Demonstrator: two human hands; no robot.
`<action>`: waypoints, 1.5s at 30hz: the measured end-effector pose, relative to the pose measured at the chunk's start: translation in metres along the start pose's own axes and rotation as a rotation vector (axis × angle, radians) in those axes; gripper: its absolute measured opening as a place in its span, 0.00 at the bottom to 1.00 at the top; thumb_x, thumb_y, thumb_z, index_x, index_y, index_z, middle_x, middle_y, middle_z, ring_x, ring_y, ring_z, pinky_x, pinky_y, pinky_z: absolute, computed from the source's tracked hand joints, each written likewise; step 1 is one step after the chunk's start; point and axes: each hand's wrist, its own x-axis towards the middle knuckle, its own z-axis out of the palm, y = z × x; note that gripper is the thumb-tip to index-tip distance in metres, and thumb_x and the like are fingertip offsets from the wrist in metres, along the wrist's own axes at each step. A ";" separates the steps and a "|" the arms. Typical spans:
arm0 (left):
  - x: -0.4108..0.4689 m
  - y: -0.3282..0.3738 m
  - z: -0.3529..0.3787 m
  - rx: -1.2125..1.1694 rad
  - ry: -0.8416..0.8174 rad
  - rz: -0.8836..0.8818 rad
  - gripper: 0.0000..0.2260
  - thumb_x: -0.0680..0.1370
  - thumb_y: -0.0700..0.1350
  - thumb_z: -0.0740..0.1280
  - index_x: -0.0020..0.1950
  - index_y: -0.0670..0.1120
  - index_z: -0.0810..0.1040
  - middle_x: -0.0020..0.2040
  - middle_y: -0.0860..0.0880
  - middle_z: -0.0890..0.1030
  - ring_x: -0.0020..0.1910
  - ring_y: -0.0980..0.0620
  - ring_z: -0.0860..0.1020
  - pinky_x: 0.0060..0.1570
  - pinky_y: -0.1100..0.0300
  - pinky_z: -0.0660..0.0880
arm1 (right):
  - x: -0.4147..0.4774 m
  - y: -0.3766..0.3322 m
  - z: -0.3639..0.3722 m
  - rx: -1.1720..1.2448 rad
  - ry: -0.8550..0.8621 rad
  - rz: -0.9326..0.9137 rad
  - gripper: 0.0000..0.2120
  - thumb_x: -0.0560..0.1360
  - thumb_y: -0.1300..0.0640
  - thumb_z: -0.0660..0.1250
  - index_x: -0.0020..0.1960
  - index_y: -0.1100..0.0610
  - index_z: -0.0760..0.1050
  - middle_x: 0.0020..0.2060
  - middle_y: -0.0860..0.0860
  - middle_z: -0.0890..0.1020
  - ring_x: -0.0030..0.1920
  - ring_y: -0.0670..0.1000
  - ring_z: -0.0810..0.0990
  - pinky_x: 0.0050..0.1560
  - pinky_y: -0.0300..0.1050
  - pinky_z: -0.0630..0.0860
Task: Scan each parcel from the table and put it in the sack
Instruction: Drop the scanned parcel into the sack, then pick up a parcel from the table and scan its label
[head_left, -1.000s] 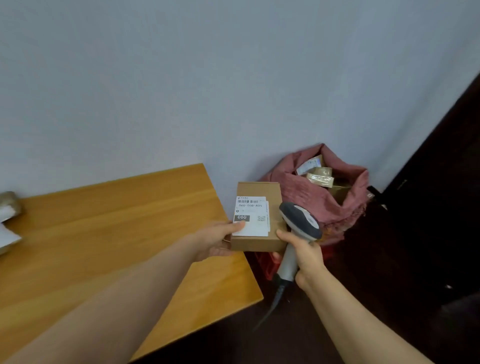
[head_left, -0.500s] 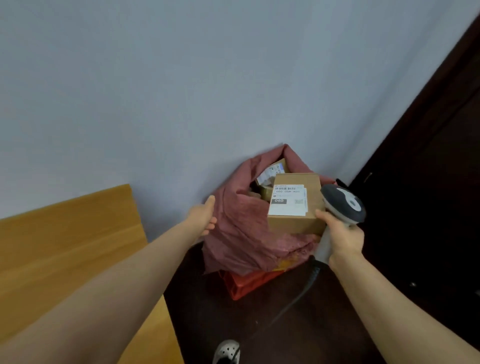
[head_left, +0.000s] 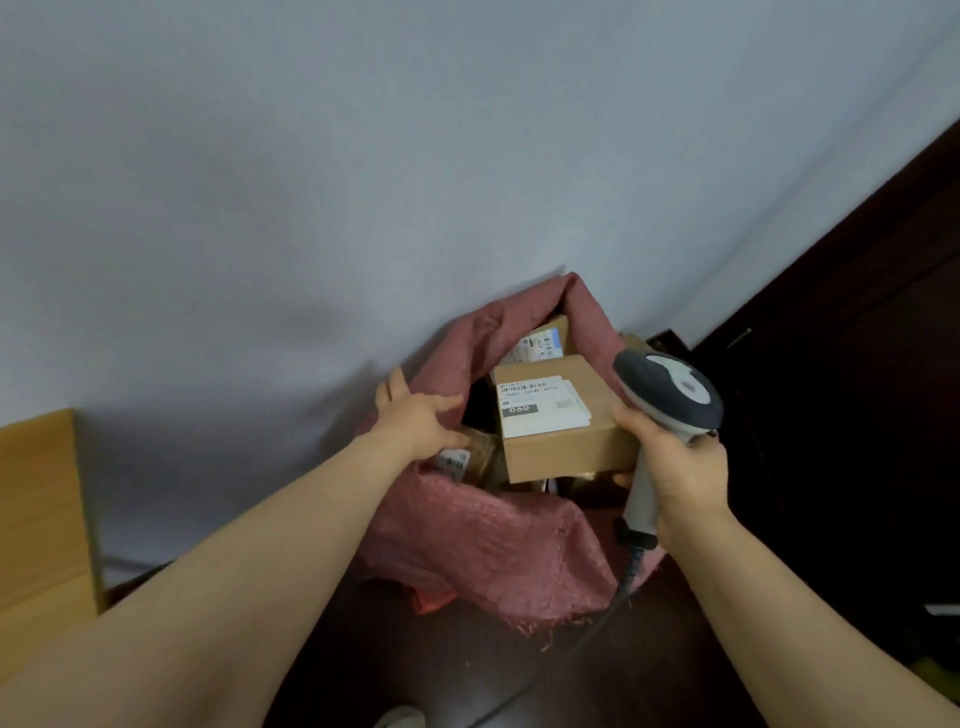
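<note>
A brown cardboard parcel with a white label lies over the mouth of the pink woven sack, which stands against the wall. My right hand grips the grey and white barcode scanner and also holds the parcel's right end with its fingers. My left hand holds the sack's left rim, pulling it open. Other labelled parcels lie inside the sack, partly hidden.
The wooden table shows only its corner at the left edge. A dark door or cabinet stands to the right. The scanner's cable trails down over the dark floor. A shoe tip is at the bottom.
The parcel passed from my left hand to my right and moved from the table's edge to the sack's mouth. My left hand took hold of the sack's rim. My view swung right.
</note>
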 end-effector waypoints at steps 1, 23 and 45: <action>0.005 -0.001 0.001 0.016 -0.023 0.019 0.25 0.74 0.49 0.72 0.70 0.60 0.71 0.78 0.39 0.49 0.76 0.37 0.52 0.75 0.51 0.51 | 0.005 -0.001 0.004 -0.012 -0.011 0.002 0.15 0.64 0.54 0.80 0.41 0.47 0.74 0.42 0.45 0.80 0.49 0.53 0.81 0.45 0.54 0.82; -0.007 -0.027 -0.055 -0.458 0.441 0.035 0.29 0.71 0.29 0.63 0.71 0.46 0.72 0.67 0.44 0.76 0.63 0.45 0.76 0.65 0.58 0.70 | -0.003 0.013 0.082 0.037 -0.352 0.370 0.15 0.70 0.57 0.76 0.53 0.59 0.77 0.43 0.55 0.84 0.31 0.51 0.82 0.27 0.42 0.76; -0.367 -0.086 0.048 0.195 0.181 0.009 0.27 0.76 0.46 0.65 0.72 0.41 0.62 0.68 0.37 0.70 0.67 0.40 0.70 0.62 0.53 0.69 | -0.315 0.109 -0.118 -0.046 -0.654 0.072 0.07 0.70 0.65 0.74 0.40 0.63 0.76 0.24 0.54 0.75 0.24 0.50 0.72 0.26 0.43 0.70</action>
